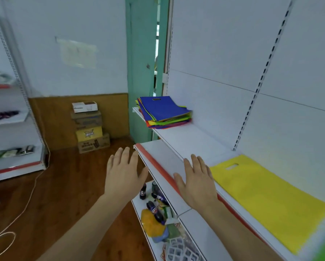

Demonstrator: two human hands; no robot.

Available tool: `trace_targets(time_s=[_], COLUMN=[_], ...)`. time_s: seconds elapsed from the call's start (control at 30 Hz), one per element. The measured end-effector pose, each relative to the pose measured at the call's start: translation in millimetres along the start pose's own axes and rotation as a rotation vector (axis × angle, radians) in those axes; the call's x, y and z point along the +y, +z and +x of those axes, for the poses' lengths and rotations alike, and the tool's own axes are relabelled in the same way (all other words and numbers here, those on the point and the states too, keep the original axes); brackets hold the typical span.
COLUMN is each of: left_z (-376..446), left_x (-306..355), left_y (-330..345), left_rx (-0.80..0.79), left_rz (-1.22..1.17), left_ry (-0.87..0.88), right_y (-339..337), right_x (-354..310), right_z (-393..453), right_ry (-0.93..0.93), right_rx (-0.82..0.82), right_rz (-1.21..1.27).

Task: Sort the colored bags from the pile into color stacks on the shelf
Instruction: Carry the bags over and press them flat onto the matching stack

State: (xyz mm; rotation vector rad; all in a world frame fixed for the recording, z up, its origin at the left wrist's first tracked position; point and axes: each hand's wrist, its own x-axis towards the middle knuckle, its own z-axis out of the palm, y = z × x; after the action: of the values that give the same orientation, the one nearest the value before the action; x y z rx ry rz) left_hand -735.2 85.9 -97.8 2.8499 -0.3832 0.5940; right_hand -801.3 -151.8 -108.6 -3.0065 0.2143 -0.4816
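The pile of colored bags sits at the far end of the upper shelf, a blue one on top (red, green and yellow edges show beneath); it lies well beyond both hands. A single yellow bag lies flat on the same shelf, just right of the right hand; that hand is spread, fingers straight, holding nothing, over the shelf's front edge. The left hand hangs equally flat and empty out over the wooden floor; bottles stand on the lower shelf beneath; cardboard boxes are stacked against the wall.
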Motion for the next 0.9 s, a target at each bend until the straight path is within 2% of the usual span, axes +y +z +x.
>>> trace_targets(time_s=[0.23,0.43,0.57,0.9], left_z=[108,181,232,395], left_x=[-87,-133,-149,-148], left_y=[29,57,85,151], left_rx=[0.006,-0.03,-0.064,-0.078], left_rz=[-0.001,-0.043,-0.06,-0.056], left_ry=[0.048,0.097,0.135,0.291], right_y=[37,67,88,128], right_x=[-66,-102,-113,-97], right_z=[102,171,225,376], right_ry=[0.097,0.165,0.196,0.31], right_rx=[0.02,0.002,-0.021,0.083], right_rz=[-0.011,-0.018,-0.048,-0.048])
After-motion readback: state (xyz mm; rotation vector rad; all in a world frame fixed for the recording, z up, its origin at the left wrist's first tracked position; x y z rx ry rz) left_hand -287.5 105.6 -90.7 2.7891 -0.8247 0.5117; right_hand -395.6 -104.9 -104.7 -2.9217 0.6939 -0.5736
